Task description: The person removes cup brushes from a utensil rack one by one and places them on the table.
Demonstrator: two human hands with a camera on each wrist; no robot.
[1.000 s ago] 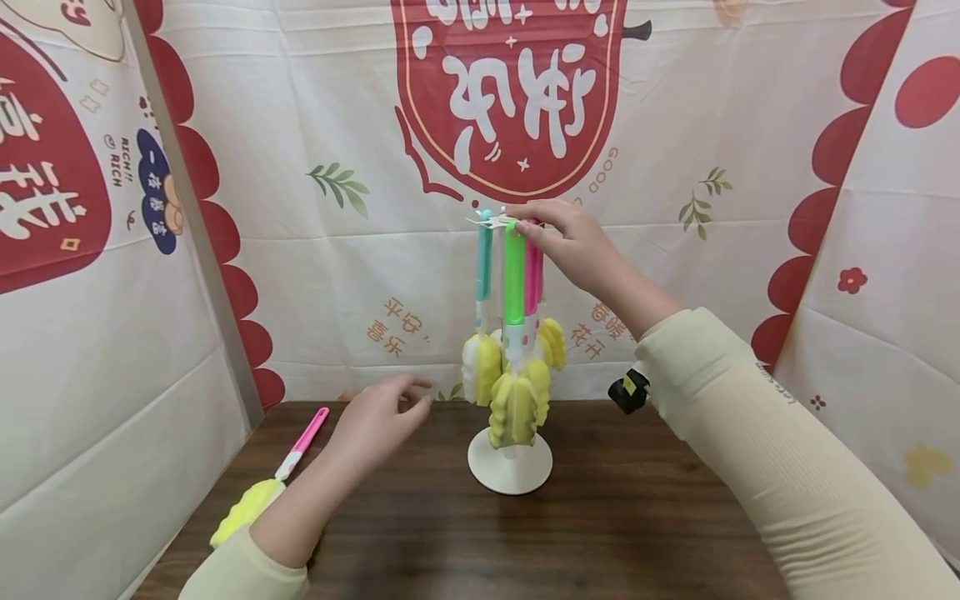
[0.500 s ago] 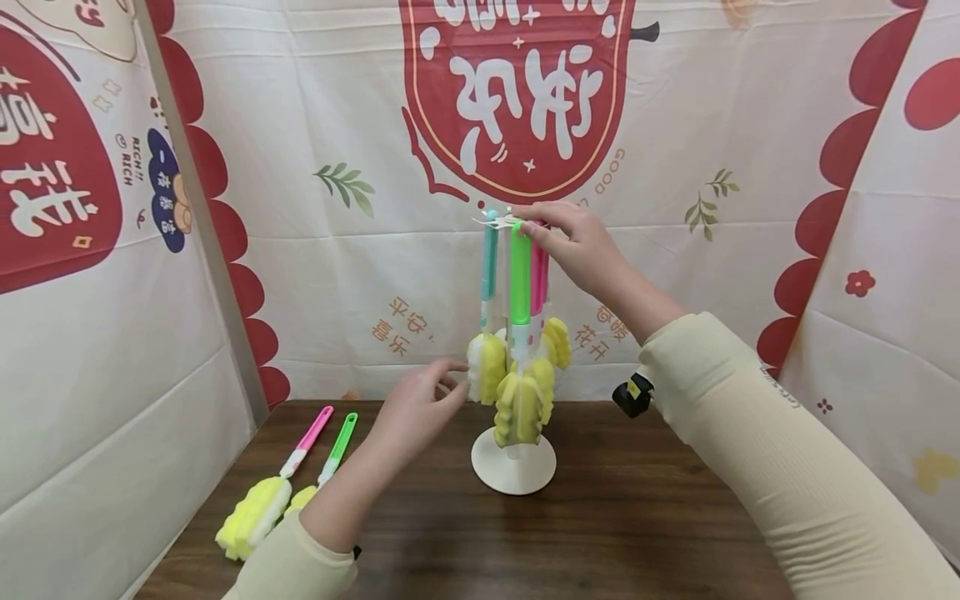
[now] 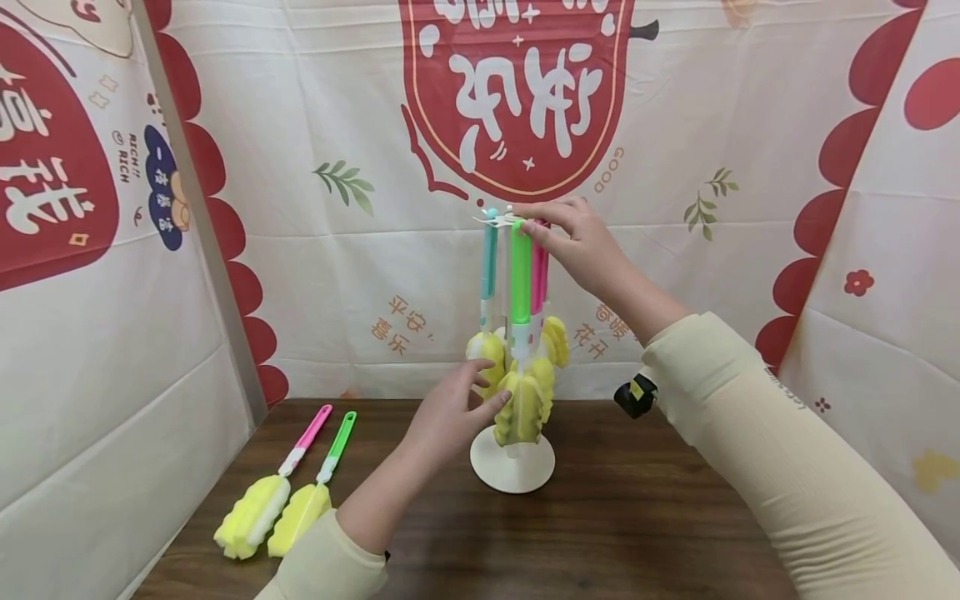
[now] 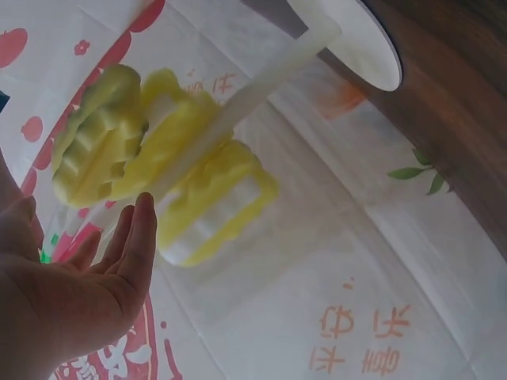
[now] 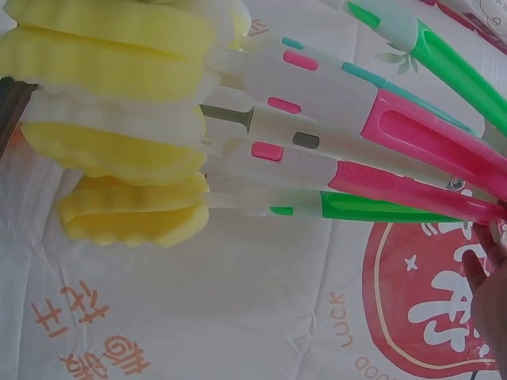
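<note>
Several sponge bottle brushes hang from a white rotating stand (image 3: 501, 482), handles up, yellow-and-white heads down. In the head view a green-handled brush (image 3: 520, 279) faces me, a teal-handled brush (image 3: 489, 262) hangs to its left, and a pink-handled brush (image 3: 539, 279) sits behind it. My right hand (image 3: 581, 242) holds the stand's top, thumb near the green handle's end; the exact contact is partly hidden. Beside the lower sponge heads is my left hand (image 3: 448, 414), fingers apart and loosely extended; the left wrist view shows nothing in its grasp near the sponges (image 4: 214, 210).
On the table's left lie a pink-handled brush (image 3: 251, 512) and a green-handled brush (image 3: 302, 515), side by side. Printed cloth (image 3: 315, 275) encloses the back and sides of the dark wooden table (image 3: 600, 533). A black wrist camera (image 3: 634, 395) sits by the right sleeve.
My left hand has moved rightward from near the brushes on the table to the hanging sponge heads, uncovering the green-handled brush there. My right hand stays at the stand's top.
</note>
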